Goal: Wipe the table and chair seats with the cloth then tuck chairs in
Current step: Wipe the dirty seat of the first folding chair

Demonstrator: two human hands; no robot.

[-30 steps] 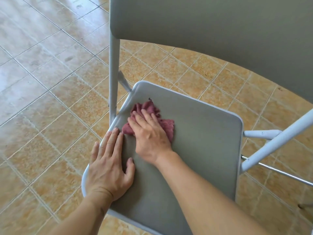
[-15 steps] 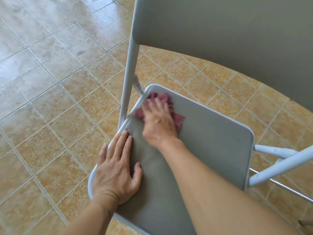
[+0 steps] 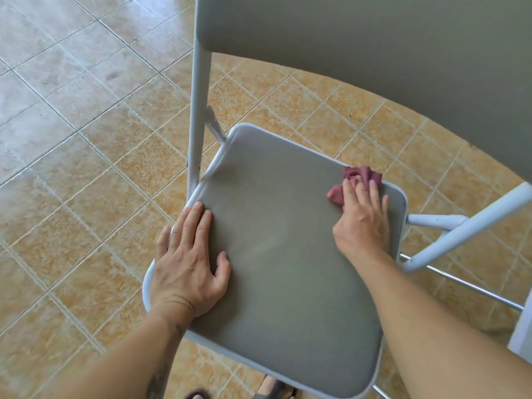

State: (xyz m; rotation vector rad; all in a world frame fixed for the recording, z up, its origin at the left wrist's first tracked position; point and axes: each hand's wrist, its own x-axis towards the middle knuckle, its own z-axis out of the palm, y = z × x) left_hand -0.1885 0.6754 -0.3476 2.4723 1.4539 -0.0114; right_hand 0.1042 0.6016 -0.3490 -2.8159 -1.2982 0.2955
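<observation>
A folding chair with a grey padded seat (image 3: 282, 254) and pale metal frame fills the middle of the view. Its grey backrest (image 3: 374, 44) rises at the top right. My right hand (image 3: 361, 223) presses a crumpled dark red cloth (image 3: 363, 176) flat onto the seat's far right corner, and the cloth pokes out past my fingertips. On the seat's left edge my left hand (image 3: 187, 260) lies flat with fingers spread, holding nothing.
Tan and beige floor tiles (image 3: 86, 139) surround the chair. The chair's pale frame tubes (image 3: 460, 226) and a thin metal crossbar (image 3: 460, 286) stick out at the right. A white object's edge (image 3: 522, 329) shows at the far right. My foot in a sandal (image 3: 198, 394) is at the bottom.
My right hand has slid the cloth across the seat from the far left corner to the far right corner. My left hand has stayed flat on the left edge.
</observation>
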